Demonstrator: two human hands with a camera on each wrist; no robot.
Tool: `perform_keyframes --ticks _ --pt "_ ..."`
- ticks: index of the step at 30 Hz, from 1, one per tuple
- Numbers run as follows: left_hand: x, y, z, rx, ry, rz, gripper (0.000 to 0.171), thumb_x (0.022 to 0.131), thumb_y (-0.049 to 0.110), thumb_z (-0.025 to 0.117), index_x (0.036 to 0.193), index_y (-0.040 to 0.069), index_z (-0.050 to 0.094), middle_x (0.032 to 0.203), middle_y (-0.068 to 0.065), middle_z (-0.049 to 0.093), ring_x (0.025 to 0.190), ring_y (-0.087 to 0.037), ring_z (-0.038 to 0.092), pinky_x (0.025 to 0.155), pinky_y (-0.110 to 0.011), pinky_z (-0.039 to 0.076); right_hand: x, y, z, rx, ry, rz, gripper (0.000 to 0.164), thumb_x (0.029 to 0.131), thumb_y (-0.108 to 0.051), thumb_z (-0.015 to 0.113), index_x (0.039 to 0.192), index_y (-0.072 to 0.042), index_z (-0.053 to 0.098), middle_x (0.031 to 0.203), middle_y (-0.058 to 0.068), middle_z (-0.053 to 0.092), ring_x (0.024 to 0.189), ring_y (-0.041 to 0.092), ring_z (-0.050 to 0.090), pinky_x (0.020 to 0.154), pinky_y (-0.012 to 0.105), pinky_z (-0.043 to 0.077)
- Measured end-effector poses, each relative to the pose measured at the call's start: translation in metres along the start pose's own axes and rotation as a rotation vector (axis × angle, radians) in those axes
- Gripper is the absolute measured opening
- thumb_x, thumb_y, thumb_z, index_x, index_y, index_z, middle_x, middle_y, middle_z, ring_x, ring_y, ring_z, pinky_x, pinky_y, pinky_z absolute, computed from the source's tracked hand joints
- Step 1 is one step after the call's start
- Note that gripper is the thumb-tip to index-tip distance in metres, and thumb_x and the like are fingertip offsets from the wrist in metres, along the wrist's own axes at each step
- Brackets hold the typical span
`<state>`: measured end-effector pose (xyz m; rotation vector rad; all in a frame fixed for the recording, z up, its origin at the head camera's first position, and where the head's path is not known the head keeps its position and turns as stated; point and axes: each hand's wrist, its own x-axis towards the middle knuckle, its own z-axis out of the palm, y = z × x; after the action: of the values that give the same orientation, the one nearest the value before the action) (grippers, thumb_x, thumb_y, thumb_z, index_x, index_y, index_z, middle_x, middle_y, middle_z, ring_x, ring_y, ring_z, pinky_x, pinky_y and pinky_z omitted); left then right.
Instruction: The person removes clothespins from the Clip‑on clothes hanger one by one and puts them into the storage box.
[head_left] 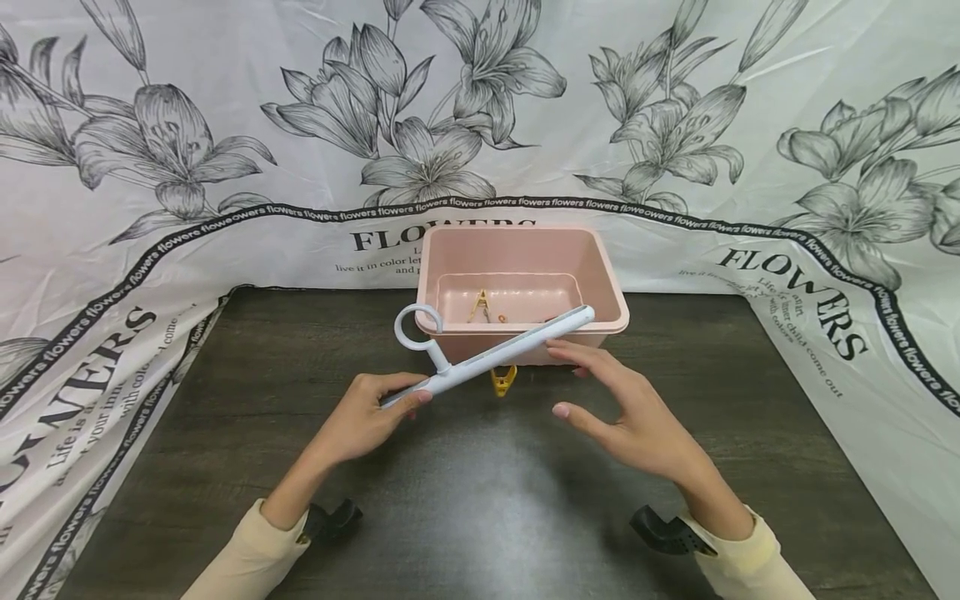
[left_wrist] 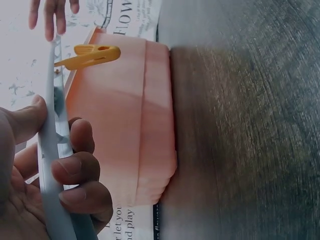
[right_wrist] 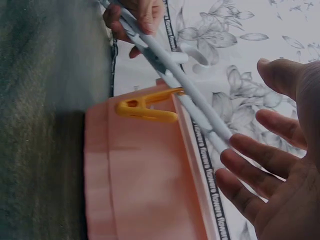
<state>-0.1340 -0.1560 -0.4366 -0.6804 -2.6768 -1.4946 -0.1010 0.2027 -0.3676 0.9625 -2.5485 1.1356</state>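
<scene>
My left hand (head_left: 375, 417) grips one end of a pale blue plastic hanger bar (head_left: 510, 346), thumb on one side and fingers curled round the other. A ring (head_left: 420, 327) on a short stem rises from the bar. One yellow clothespin (head_left: 502, 381) hangs from the bar's underside; it shows clearly in the right wrist view (right_wrist: 147, 106). My right hand (head_left: 633, 412) is at the bar's other end, fingers straight and spread, fingertips right at its edge. Behind the bar stands a pink plastic bin (head_left: 517, 250), its front rim partly covered by the bar.
Inside the bin lie another yellow clothespin (head_left: 480, 304) and a small orange-red piece (head_left: 502, 318). The bin sits at the back of the dark wooden table (head_left: 480, 517), close to a white flower-print cloth (head_left: 675, 125). Black straps (head_left: 670, 531) circle both wrists.
</scene>
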Motion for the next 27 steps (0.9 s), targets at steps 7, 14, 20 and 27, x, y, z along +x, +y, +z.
perform_keyframes --ticks 7,14,20,27 --pt "0.0 0.002 0.003 -0.009 -0.002 0.017 0.023 0.099 0.027 0.07 0.117 0.013 0.076 0.076 -0.003 0.071 0.066 -0.016 0.065 0.055 -0.023 0.046 -0.002 0.012 0.013 0.01 -0.017 0.043 0.063 0.092 -0.016 0.079 0.148 -0.022 0.052 0.144 -0.006 0.06 0.116 0.009 0.06 0.098 0.03 0.048" --pt "0.0 0.006 0.005 -0.014 -0.002 0.015 0.02 0.098 0.027 0.07 0.114 0.016 0.076 0.074 0.001 0.068 0.063 -0.009 0.059 0.054 -0.023 0.045 0.004 0.027 0.033 0.066 -0.05 0.053 0.057 0.095 -0.019 0.076 0.147 -0.019 0.052 0.14 -0.004 0.063 0.124 0.014 0.062 0.097 0.035 0.053" --pt "-0.001 0.006 0.008 -0.022 -0.005 0.006 0.018 0.098 0.029 0.07 0.112 0.018 0.076 0.074 0.002 0.067 0.064 -0.012 0.061 0.054 -0.024 0.045 0.009 0.033 0.044 0.113 -0.076 0.064 0.056 0.096 -0.019 0.074 0.147 -0.018 0.05 0.138 0.001 0.065 0.126 0.02 0.063 0.095 0.04 0.056" --pt "-0.002 0.007 0.011 -0.029 -0.014 0.007 0.017 0.098 0.028 0.07 0.111 0.018 0.075 0.074 0.004 0.066 0.062 -0.006 0.056 0.053 -0.023 0.043 0.016 0.034 0.059 0.16 -0.08 0.12 0.052 0.097 -0.02 0.073 0.144 -0.018 0.053 0.132 0.006 0.069 0.119 0.018 0.066 0.094 0.039 0.057"
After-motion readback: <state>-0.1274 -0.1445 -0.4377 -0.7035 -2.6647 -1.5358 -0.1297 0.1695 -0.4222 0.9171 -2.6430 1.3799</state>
